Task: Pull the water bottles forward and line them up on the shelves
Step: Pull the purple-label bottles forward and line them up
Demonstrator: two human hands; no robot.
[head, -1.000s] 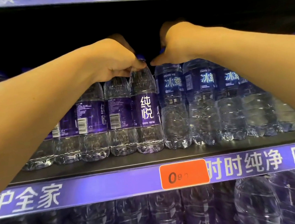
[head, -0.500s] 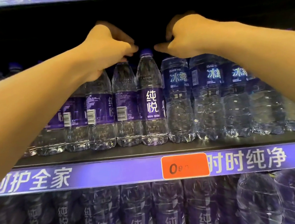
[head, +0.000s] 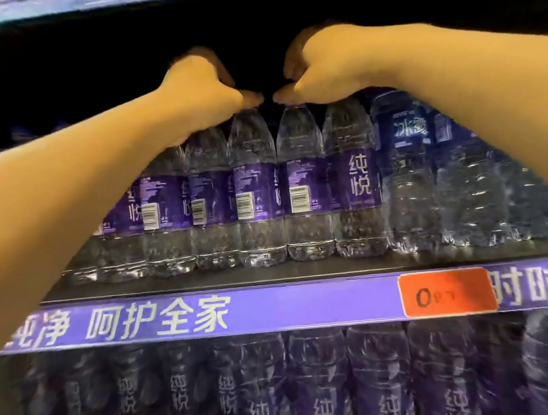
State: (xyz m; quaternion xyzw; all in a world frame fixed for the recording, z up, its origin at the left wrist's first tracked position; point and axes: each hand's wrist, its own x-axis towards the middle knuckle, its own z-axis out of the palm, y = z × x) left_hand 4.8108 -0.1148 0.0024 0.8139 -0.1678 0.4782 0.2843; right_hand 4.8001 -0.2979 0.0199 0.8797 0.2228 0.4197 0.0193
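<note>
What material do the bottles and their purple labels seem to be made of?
Bottles: probably thin clear plastic, glossy; the ribbed walls show water and catch highlights. Purple labels: likely printed plastic film, slightly shiny, wrapped tightly around each bottle, with barcodes; paper cannot be excluded.

purple bottle label [head: 358,176]: 纯悦 | blue bottle label [head: 406,129]: 冰露 | shelf strip [head: 278,307]: 呵护全家

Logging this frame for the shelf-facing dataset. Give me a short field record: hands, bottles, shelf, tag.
left hand: fingers curled over the top of a purple-label bottle; grip itself hidden
right hand: fingers curled over the top of the neighbouring purple-label bottle; grip itself hidden
front row: purple-label bottles upright, side by side, at the shelf edge
blue-label bottles: right of the purple ones, same shelf
shelf strip: purple, white Chinese text
price tag: orange, digits blurred
lower shelf: more purple-label bottles
</note>
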